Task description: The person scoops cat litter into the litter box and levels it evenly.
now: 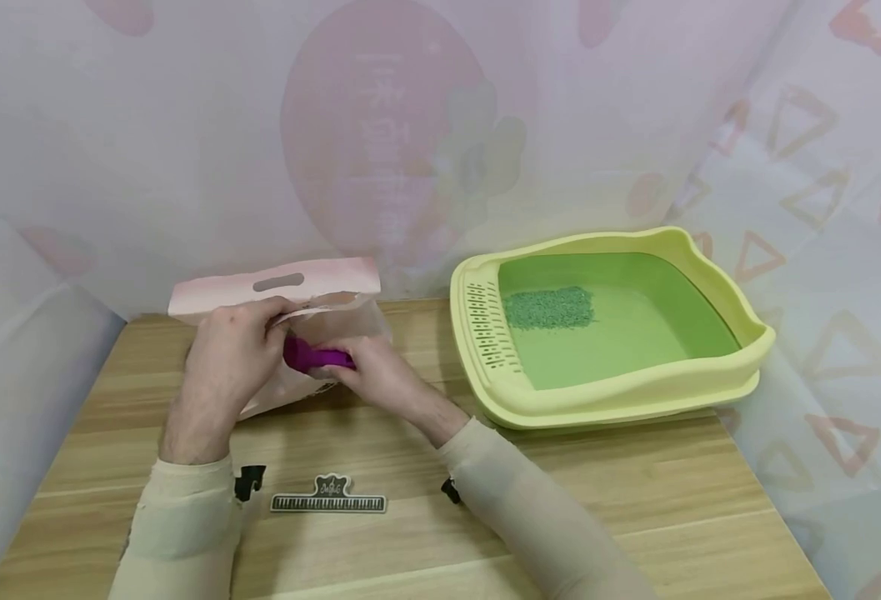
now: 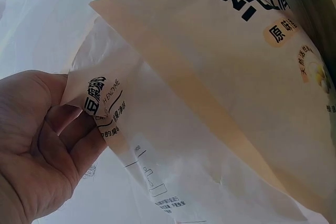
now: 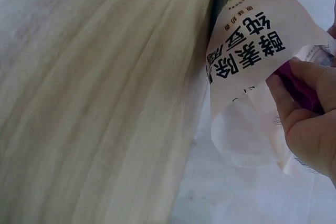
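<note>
On the pale bag (image 2: 220,103), "ENZYME" lettering (image 2: 112,92).

bag (image 1: 278,390) left of tray (image 1: 628,333) | scoop (image 1: 302,356) at bag mouth | granules (image 1: 553,308) in tray | clip (image 1: 329,502) before bag

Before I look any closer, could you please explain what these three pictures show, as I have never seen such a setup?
Of course. There is no machine here: a person works with two bare hands. The wide picture comes from a camera worn on the head, looking forward and down. The other two come from cameras on the left and right wrists, each looking at that hand's work.

On the wooden table are a paper bag, a flat clip and a green tray with a patch of green grains inside.

The left hand grips the bag's edge by its opening. The right hand holds a purple tool, perhaps a scoop, at that opening.
</note>
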The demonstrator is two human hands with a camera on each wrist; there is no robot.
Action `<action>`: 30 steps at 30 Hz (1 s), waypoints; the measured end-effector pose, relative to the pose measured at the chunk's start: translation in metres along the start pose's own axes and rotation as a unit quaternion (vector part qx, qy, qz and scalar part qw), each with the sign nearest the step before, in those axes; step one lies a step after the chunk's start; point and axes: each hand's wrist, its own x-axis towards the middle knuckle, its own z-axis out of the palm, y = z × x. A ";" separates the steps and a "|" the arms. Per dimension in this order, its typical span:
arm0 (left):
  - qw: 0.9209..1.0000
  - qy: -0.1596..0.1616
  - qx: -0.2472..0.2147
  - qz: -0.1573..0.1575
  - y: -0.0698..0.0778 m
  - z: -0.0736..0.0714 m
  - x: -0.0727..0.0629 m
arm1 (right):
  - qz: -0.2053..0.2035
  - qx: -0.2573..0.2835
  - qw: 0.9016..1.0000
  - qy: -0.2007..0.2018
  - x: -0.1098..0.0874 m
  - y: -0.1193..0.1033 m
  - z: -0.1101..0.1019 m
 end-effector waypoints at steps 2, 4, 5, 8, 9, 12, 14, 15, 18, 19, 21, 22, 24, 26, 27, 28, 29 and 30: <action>1.000 -0.003 0.001 0.000 0.000 -0.001 0.000 | 0.011 0.013 1.000 0.004 0.001 0.000 0.002; 1.000 -0.004 0.003 0.001 0.000 -0.002 -0.001 | 0.025 0.025 0.999 0.006 0.002 0.000 0.005; 1.000 -0.002 0.003 0.002 -0.001 -0.003 -0.001 | 0.030 0.025 0.999 0.008 0.003 0.001 0.007; 1.000 0.003 0.004 0.002 -0.002 -0.005 -0.002 | 0.046 0.025 0.999 0.014 0.004 0.002 0.011; 1.000 0.005 0.004 0.002 -0.002 -0.006 -0.002 | 0.049 0.024 0.998 0.017 0.004 0.002 0.012; 1.000 0.007 0.003 -0.003 -0.004 -0.007 -0.002 | 0.056 0.036 0.997 0.027 0.004 0.002 0.015; 1.000 0.008 0.004 -0.007 -0.004 -0.007 -0.002 | 0.061 0.063 0.996 0.032 0.004 0.002 0.016; 1.000 0.010 0.003 -0.008 -0.005 -0.008 -0.002 | 0.064 0.078 0.994 0.033 0.004 0.002 0.015; 1.000 0.017 -0.003 -0.010 -0.006 -0.008 -0.002 | 0.074 0.119 0.990 0.034 0.002 0.002 0.013; 1.000 0.021 -0.004 -0.009 -0.006 -0.008 -0.002 | 0.076 0.128 0.988 0.033 0.001 0.002 0.011; 1.000 0.026 -0.007 -0.007 -0.006 -0.008 -0.002 | 0.081 0.137 0.987 0.034 -0.002 0.000 0.007; 1.000 0.026 -0.008 -0.007 -0.006 -0.008 -0.002 | 0.083 0.138 0.986 0.035 -0.004 0.000 0.005; 1.000 0.026 -0.008 -0.009 -0.006 -0.009 -0.003 | 0.085 0.137 0.986 0.039 -0.008 -0.002 0.000; 1.000 0.024 -0.008 -0.010 -0.006 -0.009 -0.002 | 0.089 0.125 0.987 0.045 -0.012 -0.003 -0.004; 1.000 0.023 -0.008 -0.012 -0.005 -0.009 -0.002 | 0.091 0.119 0.987 0.049 -0.014 -0.003 -0.006; 1.000 0.023 -0.009 -0.013 -0.005 -0.010 -0.002 | 0.094 0.115 0.988 0.051 -0.016 -0.004 -0.008; 1.000 0.024 -0.010 -0.014 -0.005 -0.010 -0.002 | 0.096 0.110 0.988 0.054 -0.018 -0.004 -0.009; 1.000 0.025 -0.011 -0.015 -0.005 -0.010 -0.002 | 0.098 0.107 0.988 0.057 -0.020 -0.004 -0.011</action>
